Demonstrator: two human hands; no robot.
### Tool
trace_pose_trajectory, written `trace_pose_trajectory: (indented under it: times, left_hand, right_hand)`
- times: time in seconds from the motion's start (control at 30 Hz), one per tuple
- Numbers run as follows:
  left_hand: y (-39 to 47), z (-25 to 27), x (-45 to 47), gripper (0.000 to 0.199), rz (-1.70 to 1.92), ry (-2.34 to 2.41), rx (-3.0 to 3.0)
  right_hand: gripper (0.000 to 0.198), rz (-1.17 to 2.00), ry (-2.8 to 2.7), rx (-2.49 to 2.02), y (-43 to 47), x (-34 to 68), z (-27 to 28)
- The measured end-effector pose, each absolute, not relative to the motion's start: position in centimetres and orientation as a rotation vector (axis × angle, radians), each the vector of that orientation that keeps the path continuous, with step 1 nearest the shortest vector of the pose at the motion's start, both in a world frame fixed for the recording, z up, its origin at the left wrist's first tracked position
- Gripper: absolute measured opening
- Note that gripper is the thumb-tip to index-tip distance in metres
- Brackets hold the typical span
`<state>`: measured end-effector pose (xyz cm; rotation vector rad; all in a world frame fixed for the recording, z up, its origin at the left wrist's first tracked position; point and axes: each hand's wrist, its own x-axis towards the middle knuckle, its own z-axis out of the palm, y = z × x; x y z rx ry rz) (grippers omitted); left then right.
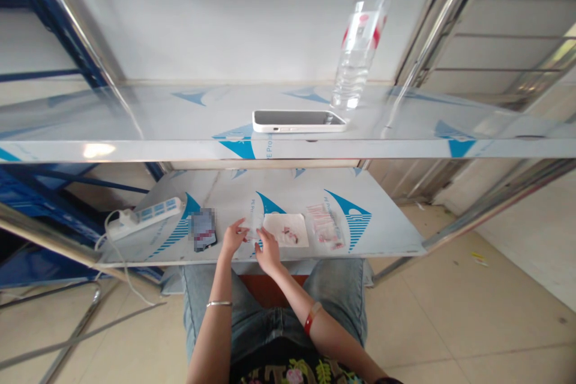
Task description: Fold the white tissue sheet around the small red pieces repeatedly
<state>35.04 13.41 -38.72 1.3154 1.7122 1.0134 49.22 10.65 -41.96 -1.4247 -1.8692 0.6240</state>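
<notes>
Fingers of the left hand (232, 238) and right hand (269, 249) curled at a clear plastic piece (254, 228) below centre frame, grip too small to tell, beside white paper (297, 220) rightward, presumably keeping small red pieces (289, 233) within reach.

We count two hands (233, 239) (269, 251); right of our fingers (263, 234), one paper sheet (299, 223); left of them, one blurred device (202, 228) and one power strip (155, 211); beyond them, one shelf (180, 123), one bottle (357, 60) and one white-cased phone (299, 129).
</notes>
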Motion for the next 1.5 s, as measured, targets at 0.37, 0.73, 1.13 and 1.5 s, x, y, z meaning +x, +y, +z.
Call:
trace_pose_trajectory:
  times: [0.37, 0.73, 1.13, 1.5]
  left_hand:
    - [13.1, -41.0, 34.3, 0.038, 0.912, 2.310, 1.308]
    - [12.3, -40.7, 34.9, 0.035, 0.706, 2.380, 1.419]
    - [11.7, -38.8, 36.1, 0.037, 0.519, 2.577, 1.426]
    - [12.3, -37.2, 39.2, 0.033, 0.710, 2.460, 1.535]
  right_hand:
    - [0.043, 0.533, -2.332, -1.434, 9.8, 47.1, -41.9]
    - [0.040, 0.533, -2.326, -1.386, 10.0, 47.3, -42.1]
    - [0.049, 0.536, -2.032, -1.568, 11.2, 47.9, -41.0]
    - [0.051, 0.088, -1.078, -2.056, 14.6, 61.2, -40.9]
